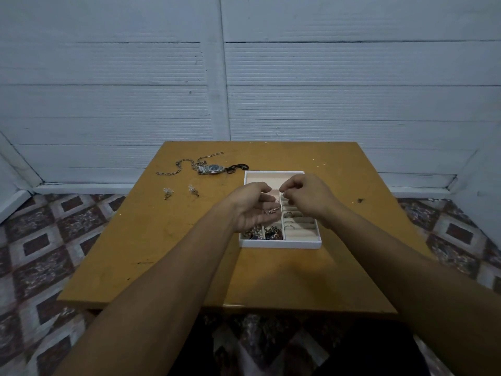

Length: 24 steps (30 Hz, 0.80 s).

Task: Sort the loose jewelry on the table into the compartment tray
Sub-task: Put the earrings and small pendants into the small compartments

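Both hands hover over the tray [282, 244]: left hand [250, 210], loosely open, cradles a small piece [272, 211]; right hand [306, 195] pinches — what, unclear — best lowered before releasing.

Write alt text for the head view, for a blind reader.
Over a white compartment tray on a yellow table, the left hand cups a small jewelry piece beside the curled right hand. A watch, chain and two earrings lie loose farther left.

One tray [282, 244]; one watch [214, 168]; one chain [179, 165]; two earrings [167, 193] (both loose); one table [189, 267].
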Available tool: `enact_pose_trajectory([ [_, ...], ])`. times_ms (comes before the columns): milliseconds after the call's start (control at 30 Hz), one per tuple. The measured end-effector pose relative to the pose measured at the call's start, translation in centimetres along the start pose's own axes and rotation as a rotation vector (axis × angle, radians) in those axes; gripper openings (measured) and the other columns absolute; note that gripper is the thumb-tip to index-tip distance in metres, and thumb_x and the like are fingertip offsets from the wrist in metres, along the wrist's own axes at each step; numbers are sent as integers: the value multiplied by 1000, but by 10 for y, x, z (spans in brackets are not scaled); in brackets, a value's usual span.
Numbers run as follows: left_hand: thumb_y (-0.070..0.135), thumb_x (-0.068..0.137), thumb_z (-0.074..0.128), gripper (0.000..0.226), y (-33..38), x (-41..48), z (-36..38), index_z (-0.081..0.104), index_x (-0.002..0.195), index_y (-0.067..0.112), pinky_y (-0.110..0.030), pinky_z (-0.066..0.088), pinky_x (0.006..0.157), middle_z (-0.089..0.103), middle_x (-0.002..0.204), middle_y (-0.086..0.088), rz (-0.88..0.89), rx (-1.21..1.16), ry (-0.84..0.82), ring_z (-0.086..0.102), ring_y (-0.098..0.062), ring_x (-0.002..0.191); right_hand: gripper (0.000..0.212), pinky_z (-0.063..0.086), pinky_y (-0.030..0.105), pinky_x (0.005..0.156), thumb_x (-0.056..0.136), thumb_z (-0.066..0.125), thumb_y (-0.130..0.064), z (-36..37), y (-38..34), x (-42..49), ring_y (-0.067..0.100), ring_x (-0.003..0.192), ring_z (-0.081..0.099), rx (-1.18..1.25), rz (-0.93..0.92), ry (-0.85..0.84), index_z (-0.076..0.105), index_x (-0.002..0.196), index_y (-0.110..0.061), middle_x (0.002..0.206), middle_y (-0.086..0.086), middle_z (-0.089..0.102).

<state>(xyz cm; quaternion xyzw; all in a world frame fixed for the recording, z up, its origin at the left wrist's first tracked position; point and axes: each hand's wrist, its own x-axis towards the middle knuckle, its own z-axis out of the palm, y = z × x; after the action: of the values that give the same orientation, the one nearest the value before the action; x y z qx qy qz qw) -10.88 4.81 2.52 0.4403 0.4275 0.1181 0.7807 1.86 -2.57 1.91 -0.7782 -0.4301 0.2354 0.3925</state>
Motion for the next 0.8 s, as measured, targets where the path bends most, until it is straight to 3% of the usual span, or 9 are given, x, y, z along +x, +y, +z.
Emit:
enact_pose_trajectory([
  [200,18,96,47,24,-2,7,-10,52,97,-6,-40,57,82,59,117,-28,-27,-65,20,61,-42,108,24,48,30,62,85,55,-5,3,6,5,20,67,60,41,11,7,67,72,-22,70,4,65],
  [367,19,94,51,25,5,11,-9,52,101,-5,-42,52,94,53,129,-30,-38,16,10,58,-39,114,23,52,33,62,85,55,-6,2,6,6,20,67,60,36,4,11,67,73,-23,71,4,66],
  [600,21,93,53,33,9,10,-3,52,109,-8,-39,53,92,53,110,-22,-48,115,32,56,-30,98,24,50,32,62,88,55,-6,-2,7,2,20,68,61,33,-12,16,68,74,-22,83,12,72],
  [733,25,93,54,39,8,11,2,52,116,-6,-34,55,85,58,114,-21,-25,247,56,58,-27,97,24,49,31,63,88,55,-6,-3,7,1,20,69,61,38,-11,5,67,75,-22,78,7,69],
  [800,28,94,53,41,8,10,8,51,119,-5,-32,52,79,60,103,-16,-6,341,60,57,-25,90,25,49,32,62,88,55,-6,-3,7,2,21,69,62,44,-12,6,66,73,-23,73,5,67],
])
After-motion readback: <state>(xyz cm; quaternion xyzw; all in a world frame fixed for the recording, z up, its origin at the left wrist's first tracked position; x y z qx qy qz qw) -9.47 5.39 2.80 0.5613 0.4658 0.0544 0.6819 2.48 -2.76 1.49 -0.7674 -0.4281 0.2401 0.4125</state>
